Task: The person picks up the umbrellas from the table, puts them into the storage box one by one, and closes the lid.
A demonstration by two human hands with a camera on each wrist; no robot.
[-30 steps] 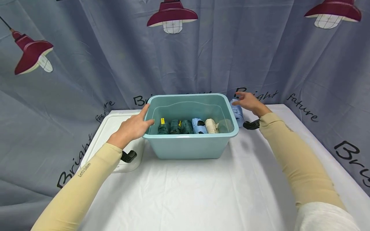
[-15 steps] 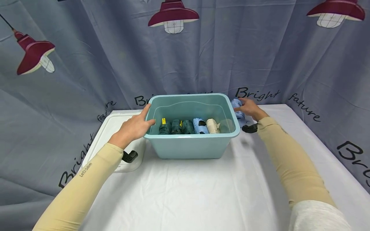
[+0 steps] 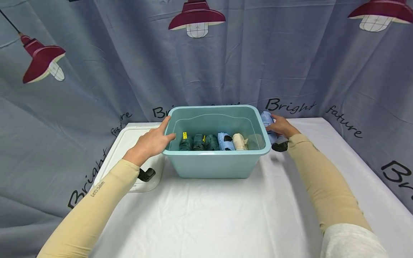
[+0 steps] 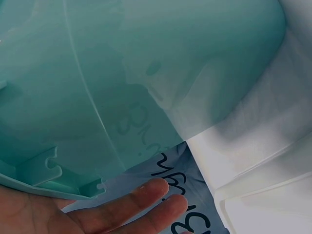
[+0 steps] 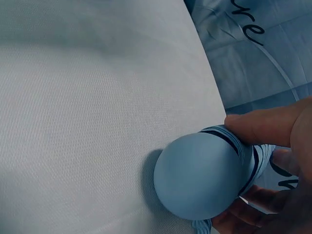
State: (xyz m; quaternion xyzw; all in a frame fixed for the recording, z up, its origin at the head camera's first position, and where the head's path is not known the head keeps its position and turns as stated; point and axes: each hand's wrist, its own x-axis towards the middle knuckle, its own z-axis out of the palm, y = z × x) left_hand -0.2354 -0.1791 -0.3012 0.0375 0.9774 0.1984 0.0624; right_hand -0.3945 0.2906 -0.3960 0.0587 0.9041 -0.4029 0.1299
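A light-blue folded umbrella (image 5: 200,175) with a smooth round end lies in the grip of my right hand (image 3: 281,128), thumb on one side and fingers around the other, just right of the bin. My left hand (image 3: 151,143) rests over the left rim of the teal plastic bin (image 3: 214,165). Its thumb reaches over the inside; the fingers (image 4: 141,200) extend straight outside the wall in the left wrist view. Standing in a row inside the bin are several rolled bundles: dark green ones (image 3: 198,142), a light-blue one (image 3: 226,142) and a cream one (image 3: 239,142).
A white lid (image 3: 137,134) lies left of the bin, partly under my left forearm. White cloth covers the table (image 3: 213,215). Printed grey-blue curtains (image 3: 245,64) hang close behind and along both sides.
My right hand has lowered from above the blue umbrella and closed its fingers around it. The left hand keeps its place on the bin's rim. The head view has shifted slightly.
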